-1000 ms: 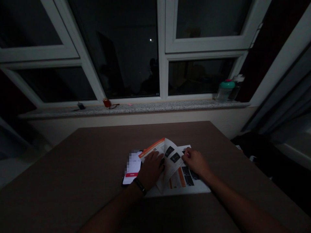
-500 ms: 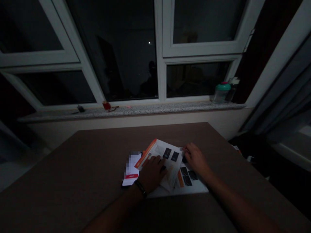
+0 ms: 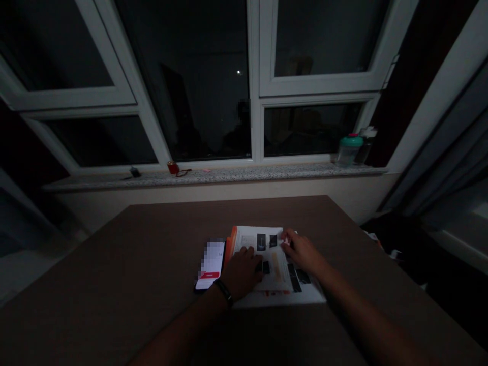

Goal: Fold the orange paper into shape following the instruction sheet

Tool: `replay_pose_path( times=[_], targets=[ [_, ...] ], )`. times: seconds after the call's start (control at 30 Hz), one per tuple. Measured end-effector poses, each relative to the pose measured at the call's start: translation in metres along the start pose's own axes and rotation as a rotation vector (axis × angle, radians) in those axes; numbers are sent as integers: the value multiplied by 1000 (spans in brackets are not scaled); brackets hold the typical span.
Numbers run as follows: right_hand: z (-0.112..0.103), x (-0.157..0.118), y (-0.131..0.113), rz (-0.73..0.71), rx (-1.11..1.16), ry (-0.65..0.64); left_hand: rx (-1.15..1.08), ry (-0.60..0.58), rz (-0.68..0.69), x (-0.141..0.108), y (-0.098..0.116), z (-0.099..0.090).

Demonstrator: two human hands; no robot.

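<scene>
While the light is low throughout, the main items on the brown table [image 3: 163,244] can be made out. At left on the speckled sill [image 3: 244,174], a small dark object [image 3: 134,172] is too dim to identify; right of it stands a small red item [image 3: 173,167]. On the table below lies a phone [image 3: 214,259], screen lit; blurring squares cover its upper left part. The left hand [image 3: 241,273], a dark band [image 3: 223,292] at its wrist, rests palm down on the printed paper [image 3: 280,274], fingers extended and slightly apart, with nothing seen in its grip. The paper lies just right of the phone, one sheet over another, orange along its left side; its lower left part is hidden by that hand, and its text is too small to read. The right hand [image 3: 304,254] touches the upper sheet's right edge, fingers bent, thumb near the forefinger; whether paper is pinched between them cannot be told. Both forearms are cut off at the bottom. Farther right on the sill, a teal-lidded bottle [image 3: 349,149] partly hides a clear container [image 3: 368,142]. Small objects beyond the table's right edge are lost in shadow.
</scene>
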State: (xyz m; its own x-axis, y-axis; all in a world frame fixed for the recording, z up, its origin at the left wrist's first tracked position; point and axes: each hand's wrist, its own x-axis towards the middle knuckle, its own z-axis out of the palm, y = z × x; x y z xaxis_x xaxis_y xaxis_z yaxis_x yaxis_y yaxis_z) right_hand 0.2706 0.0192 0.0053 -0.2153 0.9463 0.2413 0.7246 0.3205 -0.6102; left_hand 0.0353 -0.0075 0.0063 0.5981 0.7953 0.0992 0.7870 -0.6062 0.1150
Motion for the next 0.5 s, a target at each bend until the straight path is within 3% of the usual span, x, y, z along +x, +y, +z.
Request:
replay_pose_path(
  times=[0.23,0.5],
  targets=[
    [14,-4,24,62,73,55,-108,46,36,-5,-12,2],
    [11,-5,17,58,136,138,-141,82,66,-9,-15,10]
  ],
)
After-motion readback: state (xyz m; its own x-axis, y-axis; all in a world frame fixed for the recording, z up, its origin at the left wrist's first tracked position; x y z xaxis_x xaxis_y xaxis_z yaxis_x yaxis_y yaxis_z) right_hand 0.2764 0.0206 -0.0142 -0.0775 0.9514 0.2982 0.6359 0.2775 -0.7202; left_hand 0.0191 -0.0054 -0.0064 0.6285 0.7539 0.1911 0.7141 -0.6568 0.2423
